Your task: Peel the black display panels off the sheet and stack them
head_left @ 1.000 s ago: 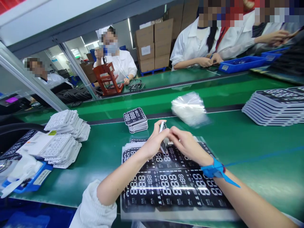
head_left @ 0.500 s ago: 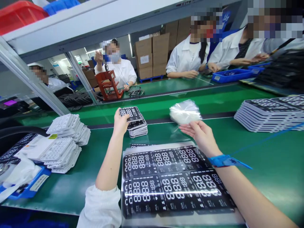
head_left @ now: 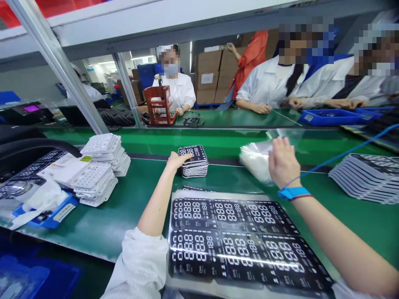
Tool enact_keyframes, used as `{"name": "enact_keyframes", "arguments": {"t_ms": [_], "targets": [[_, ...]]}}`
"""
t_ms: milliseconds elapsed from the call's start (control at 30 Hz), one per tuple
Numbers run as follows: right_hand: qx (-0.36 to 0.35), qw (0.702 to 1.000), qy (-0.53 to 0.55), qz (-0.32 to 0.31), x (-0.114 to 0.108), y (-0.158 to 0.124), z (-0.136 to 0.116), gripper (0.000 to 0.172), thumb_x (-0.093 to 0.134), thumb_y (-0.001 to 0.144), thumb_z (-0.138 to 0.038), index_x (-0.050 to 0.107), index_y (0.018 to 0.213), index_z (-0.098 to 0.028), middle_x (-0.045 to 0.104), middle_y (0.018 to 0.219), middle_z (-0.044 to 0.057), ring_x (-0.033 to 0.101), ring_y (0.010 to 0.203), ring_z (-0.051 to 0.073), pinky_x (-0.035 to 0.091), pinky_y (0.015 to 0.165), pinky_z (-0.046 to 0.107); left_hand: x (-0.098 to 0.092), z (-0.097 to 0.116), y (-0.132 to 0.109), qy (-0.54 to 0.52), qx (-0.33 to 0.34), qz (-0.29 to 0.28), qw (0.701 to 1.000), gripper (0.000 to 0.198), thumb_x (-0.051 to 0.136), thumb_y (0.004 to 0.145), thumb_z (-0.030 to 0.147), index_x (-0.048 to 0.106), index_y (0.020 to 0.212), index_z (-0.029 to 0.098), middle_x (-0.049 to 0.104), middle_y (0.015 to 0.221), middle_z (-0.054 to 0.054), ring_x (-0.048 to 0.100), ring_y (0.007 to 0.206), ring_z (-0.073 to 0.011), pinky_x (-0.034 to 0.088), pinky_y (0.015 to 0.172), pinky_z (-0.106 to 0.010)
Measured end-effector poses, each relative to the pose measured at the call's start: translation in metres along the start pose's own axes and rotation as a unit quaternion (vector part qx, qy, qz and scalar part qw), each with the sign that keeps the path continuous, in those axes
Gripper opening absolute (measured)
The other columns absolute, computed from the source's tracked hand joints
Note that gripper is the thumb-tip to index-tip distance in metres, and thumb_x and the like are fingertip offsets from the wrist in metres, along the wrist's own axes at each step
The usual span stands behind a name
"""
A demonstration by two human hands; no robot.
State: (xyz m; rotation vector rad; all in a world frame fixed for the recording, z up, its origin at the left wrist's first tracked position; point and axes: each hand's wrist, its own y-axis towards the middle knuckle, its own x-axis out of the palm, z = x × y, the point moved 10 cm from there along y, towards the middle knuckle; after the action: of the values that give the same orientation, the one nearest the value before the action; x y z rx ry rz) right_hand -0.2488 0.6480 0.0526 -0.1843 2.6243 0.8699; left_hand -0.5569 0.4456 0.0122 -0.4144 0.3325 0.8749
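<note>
My left hand (head_left: 178, 160) is at the left side of a small stack of black display panels (head_left: 195, 164), thumb over the top panel and fingers around its edge. At the right, my right hand (head_left: 284, 162) is raised at the edge of a pile of clear film pieces (head_left: 257, 160), a thin transparent piece beside its fingers. Its fingertips are partly hidden behind the hand. Large sheets printed with black display panels (head_left: 243, 245) lie in front of me, between my forearms. A blue strap circles my right wrist.
White frames (head_left: 93, 178) are stacked at the left beside a blue bin (head_left: 62, 211) holding white cloth. More panels (head_left: 368, 178) stand stacked at the right. A metal post (head_left: 59, 62) rises at left. Across the green bench, people in white work near a red fixture (head_left: 160, 106).
The view has swung left. My left hand's top panel now rests squarely on the stack. My right hand has risen and turned back-up, with clear film by its fingers. A person in orange appears behind.
</note>
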Motion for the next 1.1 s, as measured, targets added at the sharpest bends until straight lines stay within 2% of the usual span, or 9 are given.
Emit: {"name": "enact_keyframes", "arguments": {"t_ms": [133, 267, 333, 433, 533, 667, 833, 933, 1100], "targets": [[0.009, 0.99, -0.035, -0.137, 0.045, 0.008, 0.002, 0.022, 0.055, 0.079, -0.035, 0.06, 0.087, -0.015, 0.054, 0.124, 0.025, 0.034, 0.129, 0.043, 0.011, 0.105, 0.067, 0.011, -0.021, 0.004, -0.034, -0.062, -0.067, 0.995, 0.066, 0.075, 0.059, 0.051, 0.054, 0.11, 0.015, 0.055, 0.124, -0.02, 0.053, 0.11, -0.0351, 0.047, 0.083, -0.043], [0.042, 0.977, 0.019, -0.208, 0.083, -0.004, -0.021, 0.043, 0.057, 0.08, -0.041, 0.055, 0.112, -0.012, 0.031, 0.146, 0.02, 0.013, 0.139, 0.035, 0.003, 0.111, 0.057, 0.019, -0.031, 0.01, -0.062, -0.086, -0.093, 0.99, 0.067, 0.078, 0.055, 0.053, 0.054, 0.107, 0.018, 0.058, 0.12, -0.016, 0.054, 0.109, -0.0336, 0.046, 0.085, -0.046], [0.078, 0.96, 0.063, -0.26, 0.112, -0.019, -0.034, 0.049, 0.054, 0.082, -0.049, 0.053, 0.118, -0.016, 0.038, 0.143, 0.017, 0.026, 0.136, 0.031, 0.019, 0.111, 0.051, 0.023, -0.034, 0.012, -0.075, -0.095, -0.1, 0.988, 0.067, 0.078, 0.056, 0.053, 0.053, 0.108, 0.018, 0.06, 0.116, -0.015, 0.055, 0.107, -0.0325, 0.045, 0.086, -0.046], [0.163, 0.911, 0.135, -0.354, 0.164, -0.052, -0.044, 0.058, 0.034, 0.086, -0.065, 0.061, 0.101, -0.015, 0.064, 0.108, 0.02, 0.061, 0.102, 0.031, 0.05, 0.087, 0.049, 0.03, -0.035, 0.014, -0.099, -0.093, -0.11, 0.984, 0.06, 0.075, 0.065, 0.05, 0.053, 0.109, 0.015, 0.06, 0.112, -0.014, 0.057, 0.104, -0.0285, 0.046, 0.087, -0.046], [0.202, 0.869, 0.207, -0.401, 0.199, -0.074, -0.054, 0.057, 0.04, 0.082, -0.068, 0.063, 0.089, -0.016, 0.069, 0.086, 0.016, 0.067, 0.081, 0.026, 0.055, 0.075, 0.044, 0.037, -0.028, 0.015, -0.148, -0.058, -0.14, 0.977, 0.04, 0.064, 0.08, 0.042, 0.056, 0.106, 0.012, 0.062, 0.105, -0.01, 0.061, 0.093, -0.0206, 0.05, 0.082, -0.04], [0.179, 0.853, 0.284, -0.399, 0.21, -0.076, -0.068, 0.053, 0.066, 0.067, -0.06, 0.062, 0.096, -0.016, 0.069, 0.092, 0.013, 0.066, 0.087, 0.026, 0.051, 0.083, 0.043, 0.034, -0.012, 0.013, -0.215, 0.041, -0.199, 0.955, 0.033, 0.07, 0.074, 0.032, 0.061, 0.095, 0.009, 0.066, 0.097, -0.011, 0.063, 0.088, -0.0197, 0.05, 0.082, -0.036], [0.108, 0.856, 0.348, -0.366, 0.204, -0.071, -0.085, 0.096, 0.086, 0.047, -0.03, 0.042, 0.132, -0.021, 0.049, 0.134, 0.01, 0.045, 0.123, 0.025, 0.031, 0.108, 0.04, 0.017, -0.005, 0.007, -0.238, 0.18, -0.237, 0.925, 0.097, 0.084, 0.038, 0.013, 0.048, 0.128, 0.017, 0.053, 0.13, -0.011, 0.048, 0.121, -0.0271, 0.036, 0.103, -0.037], [0.096, 0.846, 0.366, -0.376, 0.209, -0.079, -0.087, 0.111, 0.085, 0.049, -0.026, 0.026, 0.142, -0.022, 0.041, 0.14, 0.01, 0.04, 0.128, 0.025, 0.024, 0.111, 0.042, 0.021, -0.011, 0.005, -0.209, 0.206, -0.25, 0.923, 0.121, 0.084, 0.036, 0.011, 0.027, 0.142, 0.02, 0.037, 0.143, -0.013, 0.035, 0.132, -0.028, 0.025, 0.11, -0.039], [0.097, 0.843, 0.374, -0.375, 0.214, -0.088, -0.082, 0.117, 0.082, 0.054, -0.029, 0.01, 0.147, -0.024, 0.03, 0.147, 0.011, 0.03, 0.135, 0.025, 0.015, 0.113, 0.044, 0.033, -0.011, 0.002, -0.167, 0.229, -0.265, 0.922, 0.128, 0.084, 0.04, 0.016, 0.013, 0.146, 0.021, 0.031, 0.146, -0.014, 0.03, 0.135, -0.0284, 0.018, 0.112, -0.041]]}}
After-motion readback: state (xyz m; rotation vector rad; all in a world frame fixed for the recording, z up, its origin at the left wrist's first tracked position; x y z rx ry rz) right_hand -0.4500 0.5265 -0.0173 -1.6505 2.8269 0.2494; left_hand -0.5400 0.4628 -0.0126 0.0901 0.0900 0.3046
